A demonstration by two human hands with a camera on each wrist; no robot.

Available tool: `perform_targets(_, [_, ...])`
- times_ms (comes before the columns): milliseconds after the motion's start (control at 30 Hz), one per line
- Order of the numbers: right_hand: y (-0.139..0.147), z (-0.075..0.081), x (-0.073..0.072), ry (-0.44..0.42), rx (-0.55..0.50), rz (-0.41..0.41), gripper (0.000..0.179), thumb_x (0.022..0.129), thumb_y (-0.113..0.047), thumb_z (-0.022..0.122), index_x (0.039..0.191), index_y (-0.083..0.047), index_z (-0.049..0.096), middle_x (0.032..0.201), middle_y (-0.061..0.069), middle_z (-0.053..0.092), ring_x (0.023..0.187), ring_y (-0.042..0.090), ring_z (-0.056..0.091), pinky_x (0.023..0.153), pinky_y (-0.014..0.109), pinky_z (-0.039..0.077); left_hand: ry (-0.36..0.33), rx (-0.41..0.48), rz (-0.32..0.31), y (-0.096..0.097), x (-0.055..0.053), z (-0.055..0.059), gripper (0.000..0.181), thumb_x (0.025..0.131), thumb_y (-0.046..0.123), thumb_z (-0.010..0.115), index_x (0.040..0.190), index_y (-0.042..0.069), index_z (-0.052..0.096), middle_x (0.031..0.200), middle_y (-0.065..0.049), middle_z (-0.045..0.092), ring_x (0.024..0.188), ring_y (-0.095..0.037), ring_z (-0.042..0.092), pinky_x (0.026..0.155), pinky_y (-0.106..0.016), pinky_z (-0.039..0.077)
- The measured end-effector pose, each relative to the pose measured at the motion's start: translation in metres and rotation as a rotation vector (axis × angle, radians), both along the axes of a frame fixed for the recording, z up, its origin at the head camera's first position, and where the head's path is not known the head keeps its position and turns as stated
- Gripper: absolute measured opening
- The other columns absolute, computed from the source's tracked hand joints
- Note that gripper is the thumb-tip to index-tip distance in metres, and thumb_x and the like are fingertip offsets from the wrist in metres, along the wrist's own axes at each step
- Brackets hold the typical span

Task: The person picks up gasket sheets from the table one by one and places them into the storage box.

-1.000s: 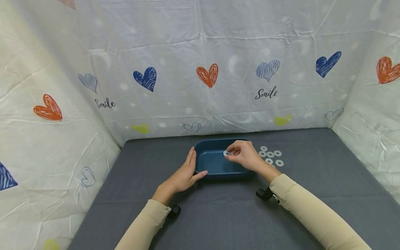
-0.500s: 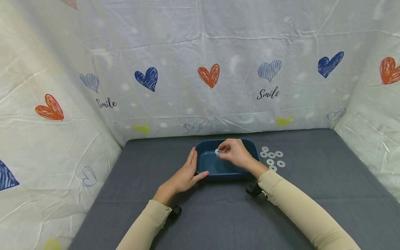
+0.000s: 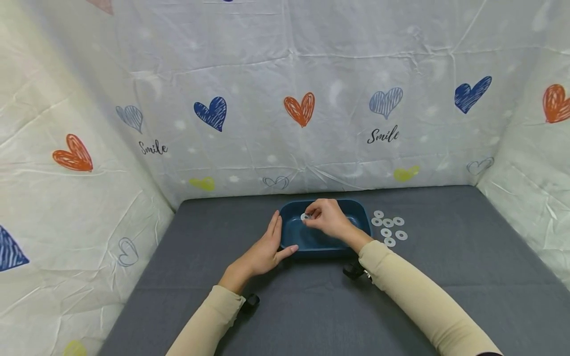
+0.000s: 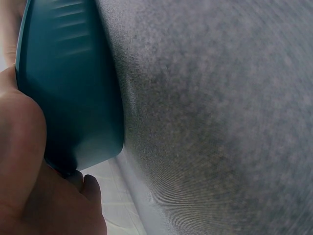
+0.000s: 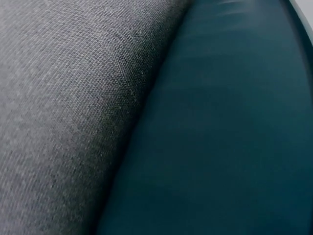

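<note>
A dark blue rectangular tray (image 3: 327,253) with raised walls stands on the grey cloth. My left hand (image 3: 261,249) rests against its left end, fingers straight along the outer wall and thumb at the front rim. In the left wrist view that hand (image 4: 24,147) lies along the side of the tray (image 4: 73,93). Over the tray's left part, my right hand (image 3: 328,217) pinches a small white washer (image 3: 305,216) between thumb and fingertips. The right wrist view shows only the tray's outer wall (image 5: 220,122) and cloth; neither hand nor washer appears there.
Several flat white washers (image 3: 388,223) lie loosely grouped just right of the tray. Grey cloth (image 3: 303,306) covers the table. A white curtain (image 3: 249,143) printed with hearts hangs behind the table and along both sides.
My right hand has moved left over the tray, carrying the washer. The left hand stays at the tray's left end. The view has shifted slightly.
</note>
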State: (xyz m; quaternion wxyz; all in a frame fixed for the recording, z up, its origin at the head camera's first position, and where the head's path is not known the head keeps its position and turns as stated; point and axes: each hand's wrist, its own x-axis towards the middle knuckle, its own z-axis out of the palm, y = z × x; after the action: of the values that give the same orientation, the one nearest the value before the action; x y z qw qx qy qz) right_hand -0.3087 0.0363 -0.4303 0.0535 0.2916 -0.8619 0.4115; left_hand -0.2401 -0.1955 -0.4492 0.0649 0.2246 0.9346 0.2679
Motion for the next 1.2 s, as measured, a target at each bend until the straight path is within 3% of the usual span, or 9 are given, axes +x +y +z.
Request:
perform_targets(367, [-0.012, -0.003, -0.005, -0.042, 0.012, 0.004, 0.021, 0.088, -0.012, 0.082, 0.105, -0.001, 0.079, 0.1, 0.01, 0.071, 0.085, 0.019, 0.069, 0.074, 0.031, 0.058, -0.006, -0.012, 0.003, -0.002, 0.001, -0.001, 0.099, 0.105, 0.053, 0.051, 0.161, -0.003, -0.008, 0.169, -0.019, -0.018, 0.156, -0.036, 0.006, 0.122, -0.051, 0.024])
perform_targets(867, [-0.025, -0.01, -0.014, -0.085, 0.093, -0.013, 0.021, 0.088, -0.015, 0.083, 0.105, -0.003, 0.078, 0.089, 0.004, 0.073, 0.077, 0.013, 0.066, 0.072, 0.029, 0.057, 0.005, -0.004, 0.015, 0.0, 0.005, -0.002, 0.098, 0.105, 0.053, 0.051, 0.161, -0.005, -0.005, 0.169, -0.02, -0.014, 0.156, -0.036, 0.01, 0.12, -0.051, 0.027])
perform_targets(1200, [-0.027, -0.011, -0.019, -0.078, 0.109, -0.01, 0.018, 0.088, -0.015, 0.083, 0.1, -0.003, 0.079, 0.088, 0.004, 0.072, 0.077, 0.013, 0.065, 0.072, 0.03, 0.056, 0.002, 0.007, 0.013, 0.0, 0.005, 0.002, 0.098, 0.105, 0.053, 0.052, 0.161, -0.005, -0.004, 0.17, -0.019, -0.015, 0.156, -0.036, 0.01, 0.121, -0.051, 0.026])
